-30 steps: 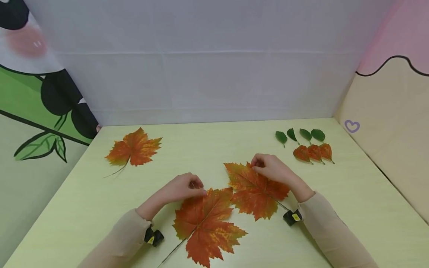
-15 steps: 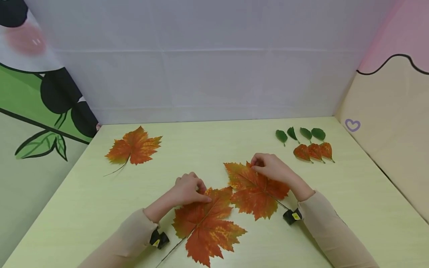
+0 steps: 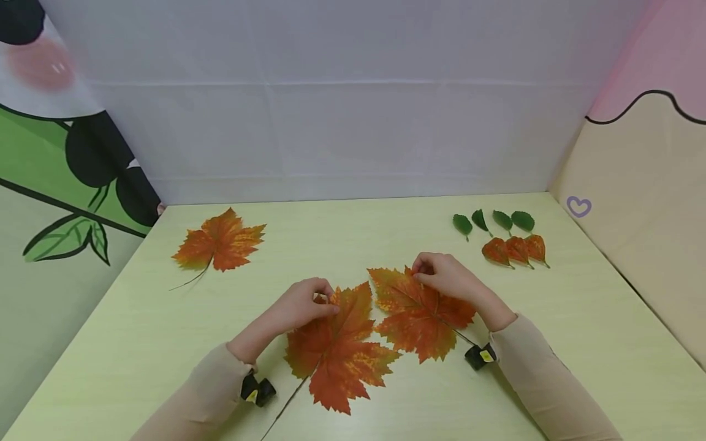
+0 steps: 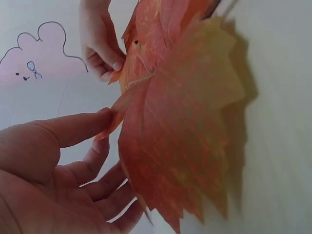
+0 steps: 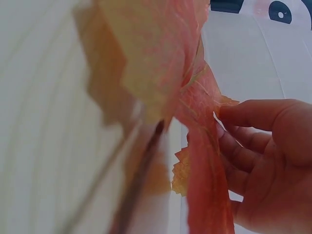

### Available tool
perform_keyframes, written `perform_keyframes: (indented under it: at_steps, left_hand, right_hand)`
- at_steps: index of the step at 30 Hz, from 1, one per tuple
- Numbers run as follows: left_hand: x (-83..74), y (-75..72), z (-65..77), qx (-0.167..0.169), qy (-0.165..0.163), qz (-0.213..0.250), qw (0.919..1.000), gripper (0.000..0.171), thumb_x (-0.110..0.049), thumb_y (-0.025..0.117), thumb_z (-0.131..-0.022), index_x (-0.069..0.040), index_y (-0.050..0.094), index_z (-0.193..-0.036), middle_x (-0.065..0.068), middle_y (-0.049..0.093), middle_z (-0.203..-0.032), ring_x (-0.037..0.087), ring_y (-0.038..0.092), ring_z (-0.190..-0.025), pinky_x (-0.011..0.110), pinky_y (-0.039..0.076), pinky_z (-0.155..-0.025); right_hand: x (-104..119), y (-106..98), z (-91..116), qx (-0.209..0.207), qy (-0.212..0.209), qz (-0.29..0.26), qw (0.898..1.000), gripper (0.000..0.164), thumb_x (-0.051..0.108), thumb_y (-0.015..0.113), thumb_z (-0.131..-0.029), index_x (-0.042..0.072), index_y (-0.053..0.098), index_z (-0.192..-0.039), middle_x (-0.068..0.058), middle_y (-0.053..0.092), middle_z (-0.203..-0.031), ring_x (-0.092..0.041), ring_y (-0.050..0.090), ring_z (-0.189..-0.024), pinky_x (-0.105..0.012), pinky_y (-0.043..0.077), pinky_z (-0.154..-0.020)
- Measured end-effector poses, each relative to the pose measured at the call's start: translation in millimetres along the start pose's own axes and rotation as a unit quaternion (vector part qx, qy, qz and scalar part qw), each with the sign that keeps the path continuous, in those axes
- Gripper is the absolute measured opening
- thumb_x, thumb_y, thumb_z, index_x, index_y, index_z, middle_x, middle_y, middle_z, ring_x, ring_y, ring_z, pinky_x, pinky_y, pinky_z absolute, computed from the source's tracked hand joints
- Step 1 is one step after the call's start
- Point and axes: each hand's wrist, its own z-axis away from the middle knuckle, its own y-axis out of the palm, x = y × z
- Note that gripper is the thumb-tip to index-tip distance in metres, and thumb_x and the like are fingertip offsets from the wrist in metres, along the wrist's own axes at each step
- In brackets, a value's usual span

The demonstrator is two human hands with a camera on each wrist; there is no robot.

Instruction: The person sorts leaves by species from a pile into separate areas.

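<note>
My left hand (image 3: 298,306) pinches the upper edge of a large orange-red maple leaf (image 3: 342,349), whose thin stem runs down toward the front of the table. In the left wrist view, thumb and forefinger meet on the edge of this maple leaf (image 4: 170,136), and the other fingers lie behind it. To the right, my right hand (image 3: 449,278) pinches the top edge of a second maple leaf (image 3: 425,318), its stem pointing toward the wrist. The right wrist view shows that leaf (image 5: 209,170) between thumb and fingertips. The two leaves lie side by side, their edges close together.
A third maple leaf (image 3: 220,242) lies at the back left of the pale table (image 3: 138,343). Several small green leaves (image 3: 502,220) sit in a row at the back right, with three small orange leaves (image 3: 517,251) below them. A pale wall (image 3: 353,141) stands behind.
My left hand shifted its fingers on the left maple leaf, then moved that leaf away from the front edge, up beside the other one. My right hand and its leaf have stayed put.
</note>
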Motion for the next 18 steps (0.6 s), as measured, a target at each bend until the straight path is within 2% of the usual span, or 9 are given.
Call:
perform_keyframes:
  at_steps: [8,18]
  left_hand:
    - [3.9,-17.3,-0.7,-0.023,0.019,0.013,0.9995,0.017,-0.019,0.067,-0.082,-0.008,0.054,-0.083,0.003,0.054,-0.077,0.017,0.047,-0.070,0.030,0.040,-0.060]
    - [9.0,-26.4,-4.9,-0.057,0.008,0.024,0.9981,0.016,-0.018,0.067,-0.082,-0.008,0.056,-0.088,0.004,0.054,-0.077,0.018,0.047,-0.069,0.029,0.041,-0.060]
  right_hand:
    - [-1,0,0,0.003,0.003,-0.004,1.000,0.007,0.010,0.055,-0.089,0.006,0.058,-0.094,-0.004,0.061,-0.082,-0.015,0.050,-0.069,-0.028,0.043,-0.064]
    - [1,-1,1,0.004,0.004,-0.001,1.000,0.007,0.009,0.055,-0.089,0.006,0.059,-0.093,-0.004,0.061,-0.080,-0.015,0.050,-0.068,-0.028,0.043,-0.063]
